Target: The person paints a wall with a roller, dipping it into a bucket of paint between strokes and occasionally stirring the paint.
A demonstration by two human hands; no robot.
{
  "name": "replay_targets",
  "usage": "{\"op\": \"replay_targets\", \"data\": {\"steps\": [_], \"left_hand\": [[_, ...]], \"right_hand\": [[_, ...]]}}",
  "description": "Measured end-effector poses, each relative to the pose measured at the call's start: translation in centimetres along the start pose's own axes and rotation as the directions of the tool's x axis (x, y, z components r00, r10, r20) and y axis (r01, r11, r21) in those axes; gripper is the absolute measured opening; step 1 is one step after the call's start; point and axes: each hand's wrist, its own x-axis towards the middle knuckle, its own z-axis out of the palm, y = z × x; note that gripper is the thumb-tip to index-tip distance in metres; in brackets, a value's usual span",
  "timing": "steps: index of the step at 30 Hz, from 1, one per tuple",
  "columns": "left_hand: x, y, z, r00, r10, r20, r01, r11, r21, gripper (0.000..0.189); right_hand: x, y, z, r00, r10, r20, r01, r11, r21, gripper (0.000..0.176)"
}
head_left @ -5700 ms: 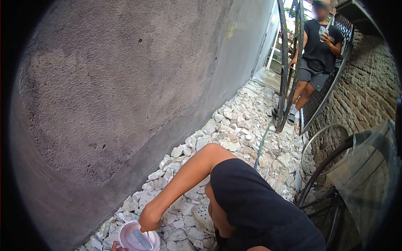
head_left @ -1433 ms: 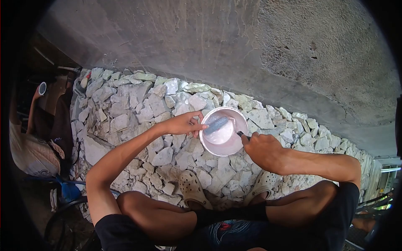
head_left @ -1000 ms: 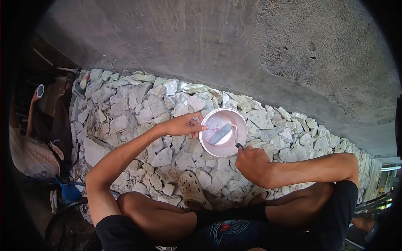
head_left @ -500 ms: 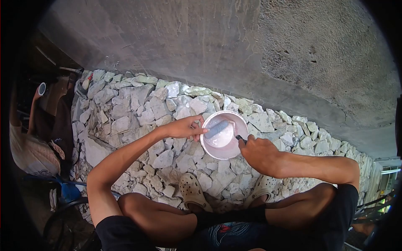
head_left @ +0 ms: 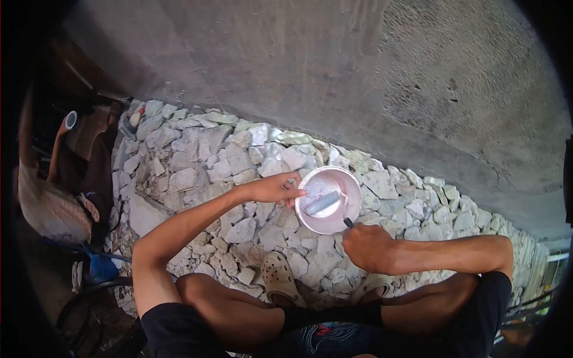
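My left hand [head_left: 279, 189] grips the left rim of a round white bucket [head_left: 352, 210], its thumb over the edge. The bucket holds some whitish liquid, and its inner wall is stained pinkish. Inside it lies a small grey-blue paint roller [head_left: 321, 203], slanted. My right hand [head_left: 368, 246] is closed on the roller's black handle [head_left: 348, 222] at the bucket's lower right rim. Broken stones lie beneath the bucket.
Loose rubble [head_left: 239, 230] covers the ground up to a grey plastered wall [head_left: 298, 65]. Another person [head_left: 54, 203] sits at the left, near a blue bag [head_left: 102, 268]. My clogs [head_left: 279, 276] rest on the stones.
The roller has shifted lower inside the bucket, and my right hand has moved down with the handle. The whole scene sits slightly further right as the view has moved.
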Motion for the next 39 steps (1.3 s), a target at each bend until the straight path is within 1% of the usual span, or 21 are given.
{"op": "replay_targets", "data": {"steps": [2, 4, 6, 8, 9, 13, 15, 16, 18, 19, 21, 24, 26, 28, 30, 32, 33, 34, 35, 37, 39], "left_hand": [[-0.3, -0.4, -0.1, 1.0, 0.016, -0.001, -0.016, 1.0, -0.011, 0.041], [-0.2, -0.9, -0.1, 0.999, 0.035, 0.016, -0.034, 0.999, -0.037, 0.042], [-0.2, -1.1, -0.2, 0.999, 0.021, -0.027, -0.022, 1.0, -0.017, 0.041], [-0.1, -1.4, -0.1, 1.0, 0.01, 0.013, -0.01, 0.999, -0.031, 0.042], [-0.1, -1.5, 0.0, 1.0, 0.004, -0.015, -0.004, 0.999, -0.032, 0.042], [0.3, -2.4, 0.1, 1.0, 0.001, 0.0, -0.001, 0.999, -0.04, 0.048], [-0.4, -2.9, 0.1, 1.0, 0.015, -0.011, -0.016, 0.999, -0.041, 0.051], [-0.8, -2.9, 0.3, 1.0, -0.012, -0.011, 0.012, 0.998, -0.062, 0.058], [-1.2, -3.1, 0.4, 0.999, -0.032, -0.021, 0.031, 0.997, -0.07, 0.066], [-1.0, -3.7, 0.0, 0.996, -0.088, 0.015, 0.089, 0.993, -0.074, 0.078], [-0.5, -4.8, -0.3, 0.987, -0.158, 0.037, 0.16, 0.986, -0.043, 0.098], [0.2, -4.9, -0.8, 0.981, -0.19, 0.039, 0.192, 0.98, -0.048, 0.097], [0.4, -4.4, -0.6, 0.984, -0.174, 0.029, 0.175, 0.984, -0.03, 0.096], [0.4, -3.7, 0.1, 0.989, -0.131, 0.065, 0.135, 0.989, -0.058, 0.095], [0.6, -3.1, 0.9, 0.991, -0.122, 0.06, 0.125, 0.991, -0.051, 0.092], [0.4, -2.1, 1.4, 0.993, -0.078, 0.094, 0.08, 0.997, -0.021, 0.089], [0.2, -1.7, 1.7, 0.994, -0.064, 0.087, 0.064, 0.998, 0.003, 0.077], [0.4, -1.8, 1.8, 0.994, -0.069, 0.081, 0.068, 0.998, 0.008, 0.077], [0.9, -1.9, 2.1, 0.994, -0.051, 0.098, 0.047, 0.998, 0.043, 0.073], [0.7, -1.3, 2.4, 0.992, -0.038, 0.116, 0.03, 0.997, 0.07, 0.06], [0.8, -0.9, 3.0, 0.992, -0.007, 0.128, -0.003, 0.996, 0.084, 0.058]], "right_hand": [[0.1, 0.8, -1.1, 1.0, -0.02, 0.019, 0.019, 0.999, 0.045, 0.017], [0.1, 2.0, -2.5, 0.996, 0.085, 0.035, -0.087, 0.994, 0.062, 0.019], [-0.6, 2.9, -4.1, 0.987, 0.139, -0.079, -0.132, 0.987, 0.092, 0.021], [-1.2, 4.0, -5.2, 0.981, 0.172, -0.086, -0.162, 0.98, 0.114, 0.022], [-1.6, 4.7, -5.6, 0.984, 0.149, -0.097, -0.14, 0.985, 0.099, 0.022], [-2.7, 9.8, -5.8, 0.99, 0.087, -0.112, -0.045, 0.943, 0.331, 0.033], [-4.2, 11.8, -6.1, 0.988, 0.134, -0.073, -0.086, 0.885, 0.458, 0.036], [-4.9, 12.2, -6.7, 0.989, 0.118, -0.093, -0.065, 0.895, 0.442, 0.036], [-6.4, 13.1, -7.1, 0.939, 0.315, 0.137, -0.333, 0.737, 0.589, 0.036], [-6.8, 14.6, -6.2, 0.94, 0.319, 0.117, -0.325, 0.742, 0.586, 0.036], [-7.0, 18.7, -3.1, 0.934, 0.226, 0.276, -0.353, 0.471, 0.808, 0.039], [-6.0, 21.3, 1.6, 0.922, 0.113, 0.37, -0.385, 0.366, 0.847, 0.034], [-5.0, 20.1, 4.4, 0.916, 0.026, 0.401, -0.398, 0.188, 0.898, 0.033], [-3.3, 21.5, 9.8, 0.849, -0.019, 0.528, -0.527, 0.038, 0.849, 0.031], [-2.0, 21.1, 13.2, 0.805, -0.186, 0.563, -0.58, -0.044, 0.814, 0.027], [-0.8, 20.7, 15.5, 0.761, -0.344, 0.55, -0.596, -0.034, 0.802, 0.027], [-0.9, 19.4, 14.6, 0.774, -0.329, 0.541, -0.541, 0.101, 0.835, 0.025], [-1.2, 17.9, 13.0, 0.789, -0.315, 0.528, -0.474, 0.235, 0.849, 0.024], [-1.3, 16.9, 11.9, 0.791, -0.318, 0.523, -0.468, 0.239, 0.851, 0.024], [-1.6, 15.3, 10.1, 0.772, -0.326, 0.546, -0.405, 0.41, 0.817, 0.017], [-1.9, 14.6, 9.0, 0.775, -0.315, 0.548, -0.391, 0.443, 0.807, 0.015]]}}
